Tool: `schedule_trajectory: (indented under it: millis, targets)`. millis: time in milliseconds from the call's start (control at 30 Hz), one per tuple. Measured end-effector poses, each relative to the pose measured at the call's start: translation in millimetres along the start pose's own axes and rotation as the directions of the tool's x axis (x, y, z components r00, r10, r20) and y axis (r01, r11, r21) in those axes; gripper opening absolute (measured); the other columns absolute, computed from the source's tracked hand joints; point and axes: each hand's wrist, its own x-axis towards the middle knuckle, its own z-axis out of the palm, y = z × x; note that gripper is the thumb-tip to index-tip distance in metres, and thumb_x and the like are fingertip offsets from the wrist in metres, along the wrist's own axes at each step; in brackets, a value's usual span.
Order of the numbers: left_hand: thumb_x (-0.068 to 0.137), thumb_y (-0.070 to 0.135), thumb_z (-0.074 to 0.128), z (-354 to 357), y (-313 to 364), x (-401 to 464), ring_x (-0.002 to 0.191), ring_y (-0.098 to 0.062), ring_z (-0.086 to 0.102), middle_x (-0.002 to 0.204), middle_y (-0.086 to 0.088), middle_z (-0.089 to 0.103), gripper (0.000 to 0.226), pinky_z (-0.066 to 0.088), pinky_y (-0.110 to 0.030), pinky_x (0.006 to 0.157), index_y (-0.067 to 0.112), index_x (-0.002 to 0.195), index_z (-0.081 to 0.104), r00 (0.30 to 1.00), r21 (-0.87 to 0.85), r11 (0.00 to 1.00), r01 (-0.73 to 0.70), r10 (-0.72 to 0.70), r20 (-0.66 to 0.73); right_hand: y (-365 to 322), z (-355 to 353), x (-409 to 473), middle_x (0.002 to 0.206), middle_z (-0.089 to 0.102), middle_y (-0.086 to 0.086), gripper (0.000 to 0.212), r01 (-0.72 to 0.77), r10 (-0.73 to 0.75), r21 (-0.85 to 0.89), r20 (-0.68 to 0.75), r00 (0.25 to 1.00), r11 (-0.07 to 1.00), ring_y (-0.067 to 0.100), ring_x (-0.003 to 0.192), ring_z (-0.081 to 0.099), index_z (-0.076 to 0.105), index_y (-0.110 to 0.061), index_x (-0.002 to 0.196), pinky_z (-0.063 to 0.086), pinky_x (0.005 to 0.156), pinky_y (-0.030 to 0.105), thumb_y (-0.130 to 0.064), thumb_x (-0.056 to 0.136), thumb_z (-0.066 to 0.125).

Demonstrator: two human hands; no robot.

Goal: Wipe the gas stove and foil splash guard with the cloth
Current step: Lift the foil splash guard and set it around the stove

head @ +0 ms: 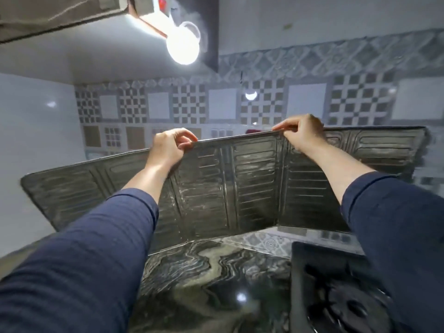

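Observation:
The foil splash guard [240, 183] stands upright on the counter as a folded, ribbed silver screen with several panels. My left hand [169, 147] pinches its top edge left of the middle. My right hand [301, 133] pinches the same top edge further right, near a fold. The black gas stove [336, 292] lies at the lower right, partly under my right sleeve, with a burner and pan support showing. No cloth is in view.
A dark marbled countertop [211, 280] spreads in front of the guard. Patterned wall tiles [264, 102] rise behind it. A bright lamp [183, 45] hangs under a shelf at the upper left. A white wall [36, 131] closes the left side.

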Motion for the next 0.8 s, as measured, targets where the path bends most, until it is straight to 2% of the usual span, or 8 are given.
schedule_trajectory:
  millis: [67, 133, 233, 333, 500, 633, 733, 800]
  targets:
    - [0.084, 0.002, 0.068, 34, 15, 6, 0.081, -0.015, 0.07, 0.085, -0.007, 0.075, 0.016, 0.054, -0.025, 0.083, 0.016, 0.087, 0.075, 1.0, -0.046, 0.999, -0.018, 0.019, 0.009, 29, -20, 2, 0.107, 0.073, 0.004, 0.024, -0.009, 0.008, -0.027, -0.019, 1.0, 1.0, 0.021, 0.106, 0.063, 0.075, -0.021, 0.098, 0.046, 0.1, 0.035, -0.005, 0.086, 0.061]
    - [0.083, 0.008, 0.071, 70, 28, 12, 0.083, -0.016, 0.071, 0.085, -0.006, 0.075, 0.014, 0.055, -0.028, 0.084, 0.02, 0.087, 0.075, 0.999, -0.084, 0.996, -0.025, 0.027, 0.026, 58, -37, 2, 0.106, 0.073, 0.004, 0.022, -0.006, 0.002, -0.073, -0.046, 0.999, 0.997, 0.023, 0.104, 0.063, 0.075, -0.02, 0.098, 0.046, 0.1, 0.04, -0.007, 0.087, 0.062]
    - [0.082, 0.009, 0.071, 121, 47, 16, 0.083, -0.016, 0.071, 0.085, -0.006, 0.075, 0.012, 0.055, -0.027, 0.084, 0.019, 0.088, 0.076, 0.998, -0.113, 0.993, -0.037, 0.043, 0.051, 102, -60, 1, 0.106, 0.073, 0.003, 0.021, -0.028, 0.016, -0.129, -0.092, 0.996, 0.991, 0.025, 0.106, 0.062, 0.075, -0.023, 0.098, 0.042, 0.102, 0.047, -0.009, 0.086, 0.064]
    - [0.083, 0.011, 0.071, 165, 67, 14, 0.08, -0.015, 0.068, 0.087, -0.007, 0.075, 0.01, 0.05, -0.022, 0.08, 0.016, 0.09, 0.076, 0.993, -0.108, 0.99, -0.094, 0.101, 0.059, 143, -80, -1, 0.104, 0.074, -0.002, 0.024, -0.053, 0.035, -0.142, -0.126, 0.991, 0.988, 0.023, 0.107, 0.063, 0.072, -0.035, 0.093, 0.04, 0.103, 0.05, -0.013, 0.085, 0.066]
    - [0.083, 0.01, 0.069, 234, 92, 7, 0.081, -0.015, 0.066, 0.087, -0.004, 0.075, 0.011, 0.049, -0.025, 0.075, 0.017, 0.089, 0.075, 0.982, -0.165, 0.977, -0.136, 0.155, 0.109, 209, -101, -7, 0.1, 0.074, -0.005, 0.026, -0.086, 0.061, -0.172, -0.146, 0.987, 0.981, 0.022, 0.102, 0.064, 0.07, -0.036, 0.093, 0.042, 0.099, 0.055, -0.012, 0.085, 0.065]
    - [0.083, 0.012, 0.069, 283, 98, 9, 0.08, -0.02, 0.067, 0.082, -0.004, 0.073, 0.011, 0.052, -0.033, 0.075, 0.019, 0.089, 0.075, 0.968, -0.164, 0.972, -0.17, 0.196, 0.158, 256, -108, -8, 0.099, 0.074, -0.003, 0.024, -0.106, 0.078, -0.179, -0.156, 0.985, 0.978, 0.02, 0.101, 0.064, 0.072, -0.033, 0.093, 0.042, 0.1, 0.053, -0.012, 0.085, 0.066]
    - [0.083, 0.011, 0.068, 317, 99, 8, 0.08, -0.02, 0.067, 0.079, -0.002, 0.072, 0.011, 0.052, -0.033, 0.077, 0.019, 0.088, 0.074, 0.957, -0.172, 0.972, -0.157, 0.193, 0.218, 285, -106, -13, 0.104, 0.072, -0.004, 0.019, -0.166, 0.135, -0.223, -0.151, 0.979, 0.961, 0.015, 0.104, 0.058, 0.074, -0.024, 0.097, 0.032, 0.106, 0.046, -0.011, 0.087, 0.064]
    - [0.083, 0.01, 0.067, 341, 94, 6, 0.082, -0.02, 0.067, 0.079, -0.001, 0.072, 0.013, 0.051, -0.033, 0.078, 0.021, 0.087, 0.073, 0.944, -0.171, 0.975, -0.144, 0.187, 0.273, 306, -99, -17, 0.105, 0.073, -0.003, 0.018, -0.207, 0.172, -0.248, -0.155, 0.973, 0.946, 0.02, 0.107, 0.058, 0.075, -0.024, 0.096, 0.031, 0.105, 0.043, -0.012, 0.087, 0.064]
